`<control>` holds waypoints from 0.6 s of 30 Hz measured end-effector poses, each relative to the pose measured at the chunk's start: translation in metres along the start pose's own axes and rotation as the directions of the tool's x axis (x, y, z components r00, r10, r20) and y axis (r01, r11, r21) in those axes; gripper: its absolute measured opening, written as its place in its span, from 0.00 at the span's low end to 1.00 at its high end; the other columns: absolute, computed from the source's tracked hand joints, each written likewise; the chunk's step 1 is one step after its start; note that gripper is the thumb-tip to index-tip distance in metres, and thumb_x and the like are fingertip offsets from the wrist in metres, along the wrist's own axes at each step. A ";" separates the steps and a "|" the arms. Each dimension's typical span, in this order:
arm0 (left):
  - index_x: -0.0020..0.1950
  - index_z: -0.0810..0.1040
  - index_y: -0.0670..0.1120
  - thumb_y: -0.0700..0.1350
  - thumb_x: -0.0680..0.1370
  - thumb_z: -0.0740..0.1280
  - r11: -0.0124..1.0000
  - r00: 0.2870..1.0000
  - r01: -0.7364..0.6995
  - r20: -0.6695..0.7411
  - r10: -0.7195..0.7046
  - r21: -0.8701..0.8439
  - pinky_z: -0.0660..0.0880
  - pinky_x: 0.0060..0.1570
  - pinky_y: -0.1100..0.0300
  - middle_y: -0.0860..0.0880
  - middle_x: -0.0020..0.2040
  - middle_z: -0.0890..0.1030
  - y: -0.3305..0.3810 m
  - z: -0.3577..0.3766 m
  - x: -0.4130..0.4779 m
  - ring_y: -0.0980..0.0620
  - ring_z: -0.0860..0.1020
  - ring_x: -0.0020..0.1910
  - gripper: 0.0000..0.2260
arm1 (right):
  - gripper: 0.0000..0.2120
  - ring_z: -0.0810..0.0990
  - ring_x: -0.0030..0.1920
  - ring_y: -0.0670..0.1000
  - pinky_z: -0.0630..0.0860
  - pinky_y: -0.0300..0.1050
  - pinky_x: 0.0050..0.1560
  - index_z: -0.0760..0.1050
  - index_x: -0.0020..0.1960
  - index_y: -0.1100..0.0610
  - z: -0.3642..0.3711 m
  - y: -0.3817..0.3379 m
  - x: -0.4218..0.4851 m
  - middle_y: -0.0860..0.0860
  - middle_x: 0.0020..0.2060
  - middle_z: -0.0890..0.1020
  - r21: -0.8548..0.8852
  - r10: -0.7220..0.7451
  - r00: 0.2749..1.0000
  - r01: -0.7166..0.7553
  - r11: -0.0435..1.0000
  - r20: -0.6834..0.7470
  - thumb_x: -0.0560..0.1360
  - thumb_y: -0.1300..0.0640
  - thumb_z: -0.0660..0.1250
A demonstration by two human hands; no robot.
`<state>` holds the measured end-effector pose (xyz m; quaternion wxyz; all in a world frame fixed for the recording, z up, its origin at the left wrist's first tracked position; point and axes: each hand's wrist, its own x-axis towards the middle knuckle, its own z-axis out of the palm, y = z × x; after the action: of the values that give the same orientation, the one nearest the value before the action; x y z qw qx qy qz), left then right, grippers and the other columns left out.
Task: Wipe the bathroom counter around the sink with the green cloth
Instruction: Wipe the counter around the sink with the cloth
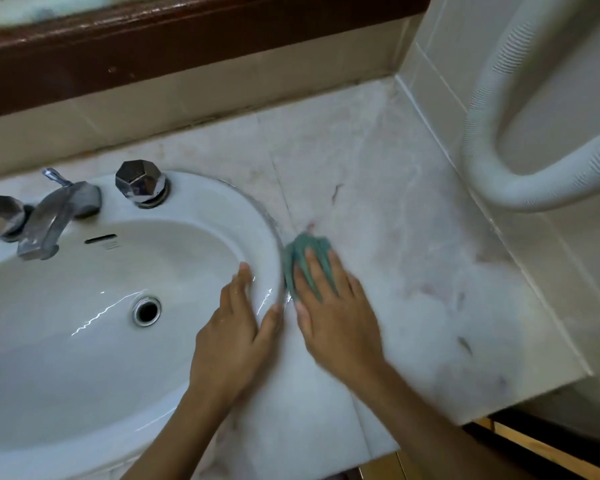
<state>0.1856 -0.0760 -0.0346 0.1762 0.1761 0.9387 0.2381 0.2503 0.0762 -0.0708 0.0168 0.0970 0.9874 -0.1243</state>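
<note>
The green cloth (303, 251) lies bunched on the pale marble counter (413, 244), right against the right rim of the white oval sink (201, 202). My right hand (336, 313) presses flat on the cloth with straight fingers, and cloth shows between and beyond them. My left hand (236, 334) rests on the sink's right rim, fingers straight and pointing into the basin, thumb on the counter side. Both hands are a finger's width apart.
A chrome faucet (52, 216) and a faceted chrome knob (141, 183) stand at the back of the sink. A white corrugated hose (492, 168) loops over the counter's right side by the tiled wall. The counter's front edge drops off at lower right.
</note>
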 end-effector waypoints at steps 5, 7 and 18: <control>0.79 0.46 0.54 0.63 0.78 0.54 1.000 1.000 0.008 -0.002 -0.008 0.011 0.68 0.55 0.53 0.57 0.76 0.59 -0.001 -0.001 0.000 0.49 0.71 0.68 0.33 | 0.26 0.56 0.77 0.57 0.58 0.55 0.71 0.56 0.78 0.47 -0.016 0.066 -0.109 0.50 0.77 0.58 -0.082 0.129 0.991 -0.127 0.989 0.019 0.80 0.45 0.46; 0.79 0.46 0.54 0.63 0.79 0.54 1.000 1.000 0.012 -0.009 -0.012 0.002 0.68 0.54 0.53 0.57 0.76 0.60 -0.002 -0.002 0.002 0.48 0.72 0.67 0.33 | 0.27 0.56 0.76 0.59 0.63 0.59 0.70 0.53 0.78 0.49 -0.026 0.109 -0.083 0.53 0.77 0.58 -0.097 0.266 0.964 -0.264 0.959 0.005 0.81 0.45 0.42; 0.77 0.50 0.58 0.60 0.80 0.55 0.997 1.000 -0.028 -0.005 0.027 -0.078 0.67 0.60 0.49 0.57 0.76 0.62 0.011 0.013 -0.016 0.46 0.71 0.68 0.27 | 0.27 0.49 0.78 0.59 0.59 0.57 0.72 0.55 0.78 0.52 0.001 -0.004 -0.030 0.54 0.78 0.54 0.040 0.288 0.950 -0.285 0.958 -0.121 0.80 0.47 0.49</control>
<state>0.2073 -0.0684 -0.0358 0.1777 0.1816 0.9266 0.2772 0.2785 0.0665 -0.0695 -0.0285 0.2469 0.9605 -0.1251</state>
